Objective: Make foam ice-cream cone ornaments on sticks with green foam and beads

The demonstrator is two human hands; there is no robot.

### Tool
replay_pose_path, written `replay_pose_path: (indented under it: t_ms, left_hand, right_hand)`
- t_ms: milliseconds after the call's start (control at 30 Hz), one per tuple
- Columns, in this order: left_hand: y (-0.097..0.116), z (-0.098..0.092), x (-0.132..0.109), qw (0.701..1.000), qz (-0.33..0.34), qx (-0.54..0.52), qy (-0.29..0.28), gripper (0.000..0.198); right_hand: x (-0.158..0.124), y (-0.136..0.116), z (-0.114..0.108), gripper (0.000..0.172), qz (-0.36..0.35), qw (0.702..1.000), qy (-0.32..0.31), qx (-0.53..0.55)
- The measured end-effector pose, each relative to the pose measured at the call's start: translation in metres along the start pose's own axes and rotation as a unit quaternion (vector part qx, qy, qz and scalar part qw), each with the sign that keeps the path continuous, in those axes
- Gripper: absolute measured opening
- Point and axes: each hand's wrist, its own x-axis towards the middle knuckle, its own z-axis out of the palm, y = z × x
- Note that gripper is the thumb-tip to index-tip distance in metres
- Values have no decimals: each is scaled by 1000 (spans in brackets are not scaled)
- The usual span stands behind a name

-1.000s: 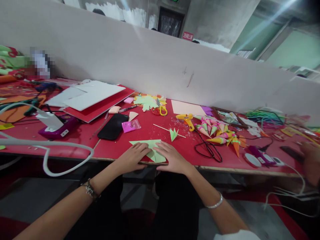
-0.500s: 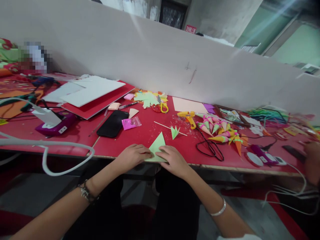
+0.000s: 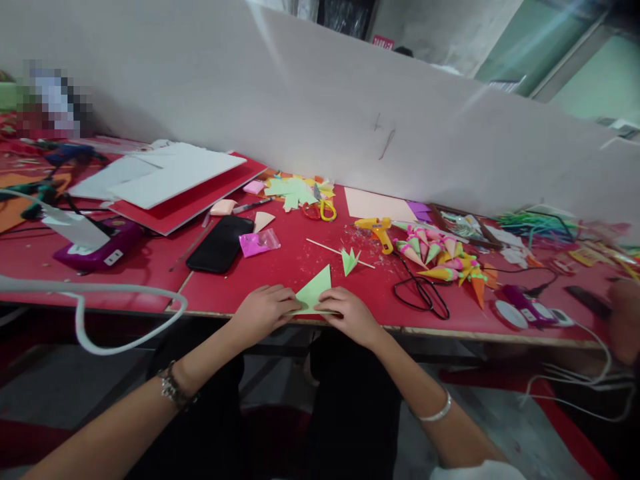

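Note:
A light green paper [image 3: 315,291], folded to a triangle, lies at the table's front edge with its point facing away from me. My left hand [image 3: 267,309] pinches its left corner. On its right corner my right hand [image 3: 350,316] is closed, fingers over the lower edge. Just beyond the paper stands a small pleated green paper piece [image 3: 350,261], touching a thin wooden stick [image 3: 325,247] on the red table. The thumbs are partly hidden.
A yellow glue gun [image 3: 376,231] with a black cord lies right of centre, beside several small paper cones [image 3: 435,250]. Left are a black phone [image 3: 220,244], a pink packet [image 3: 259,242], white boards [image 3: 177,175] and a purple power strip [image 3: 107,248]. Scissors [image 3: 327,211] lie behind.
The paper triangle's tip has shifted slightly right, and the right hand's fingers have closed further over its corner. The camera view has moved a little.

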Motion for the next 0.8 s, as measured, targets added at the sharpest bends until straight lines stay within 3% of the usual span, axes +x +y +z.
replay_pose_path:
  t_ms: [167, 367, 533, 800]
  left_hand:
    - [-2, 3, 0, 998, -61, -10, 28, 19]
    - [-3, 5, 3, 991, -119, -31, 59, 26]
    - [-3, 4, 3, 989, -143, -21, 44, 33]
    - [-3, -1, 8, 985, -167, 28, 17, 36]
  right_hand:
    - [6, 1, 5, 11, 52, 997, 51, 37]
    - [11, 1, 11, 18, 123, 988, 80, 47]
    - [13, 1, 11, 20, 171, 980, 85, 49]
    - [14, 2, 11, 23, 171, 983, 65, -32]
